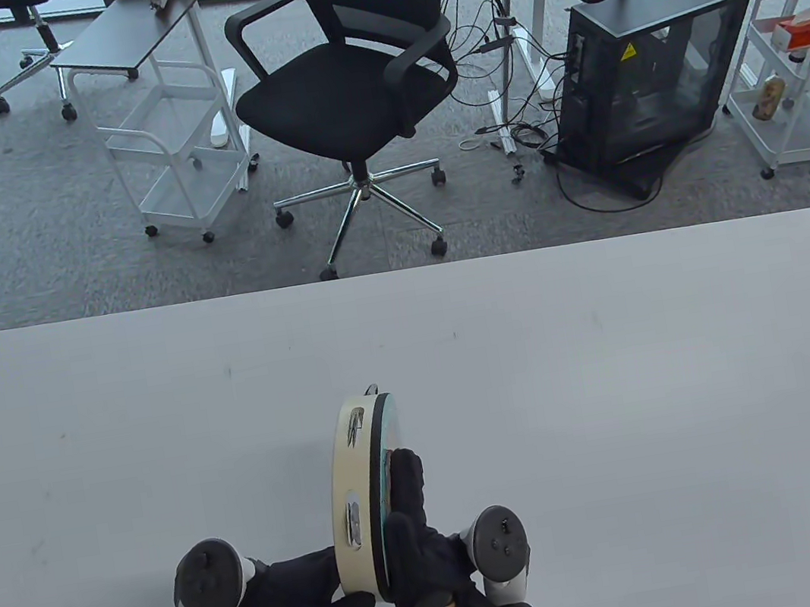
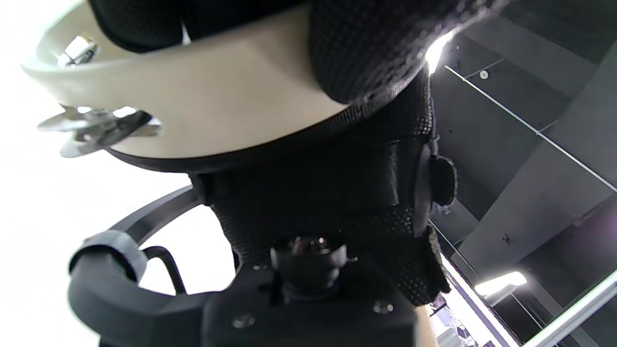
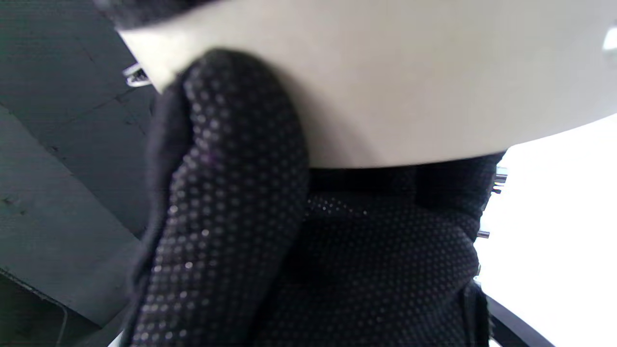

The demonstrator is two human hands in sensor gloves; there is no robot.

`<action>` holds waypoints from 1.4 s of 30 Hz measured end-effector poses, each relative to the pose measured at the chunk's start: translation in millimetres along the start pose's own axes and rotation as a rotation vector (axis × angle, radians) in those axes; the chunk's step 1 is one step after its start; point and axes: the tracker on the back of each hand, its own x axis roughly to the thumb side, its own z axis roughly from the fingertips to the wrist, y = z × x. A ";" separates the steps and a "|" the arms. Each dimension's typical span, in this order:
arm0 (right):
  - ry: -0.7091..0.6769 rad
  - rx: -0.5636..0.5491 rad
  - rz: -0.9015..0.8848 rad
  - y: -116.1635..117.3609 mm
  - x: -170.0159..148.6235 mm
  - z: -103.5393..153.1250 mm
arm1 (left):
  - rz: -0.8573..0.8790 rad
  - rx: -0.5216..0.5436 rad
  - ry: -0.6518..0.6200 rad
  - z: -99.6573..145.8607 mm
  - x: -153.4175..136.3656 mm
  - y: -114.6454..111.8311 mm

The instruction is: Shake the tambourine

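A cream-rimmed tambourine [image 1: 354, 492] with metal jingles is held up on edge above the near middle of the white table [image 1: 617, 377]. My left hand [image 1: 310, 599] grips its lower rim from the left, thumb across the frame. My right hand [image 1: 416, 540] holds it from the right, fingers lying flat along the drumhead side. In the left wrist view the rim [image 2: 217, 111] and a jingle pair [image 2: 96, 127] fill the top, with my thumb over the rim. In the right wrist view the rim [image 3: 409, 86] sits above my gloved palm.
Beyond the table's far edge stand a black office chair [image 1: 348, 90], a white cart [image 1: 169, 126] at the left, a computer tower [image 1: 645, 73] with cables and another cart [image 1: 797, 88] at the right.
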 end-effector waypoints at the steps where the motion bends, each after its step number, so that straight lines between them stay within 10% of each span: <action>1: 0.006 -0.008 -0.007 -1.7 -0.3 -0.9 | -0.005 0.010 0.011 -0.2 -0.7 1.4; 15: -0.018 -0.082 0.003 -16.3 3.3 -2.5 | 0.059 0.251 0.082 12.9 -15.6 40.0; 18: -0.025 -0.047 0.015 -9.3 3.0 -3.5 | 0.062 0.186 0.046 8.5 -13.7 32.8; 21: -0.035 0.133 0.047 10.8 3.3 -2.2 | 0.007 -0.094 -0.042 -2.9 -3.4 6.8; 23: -0.113 -0.034 0.036 8.7 10.5 1.3 | 0.001 0.002 -0.078 -0.1 5.1 10.2; 36: -0.045 0.075 0.054 3.5 6.4 -8.5 | -0.071 0.012 -0.016 -2.9 1.3 18.6; 42: -0.040 0.012 0.232 -20.9 8.1 -12.6 | -0.325 0.125 0.132 4.2 -14.7 61.8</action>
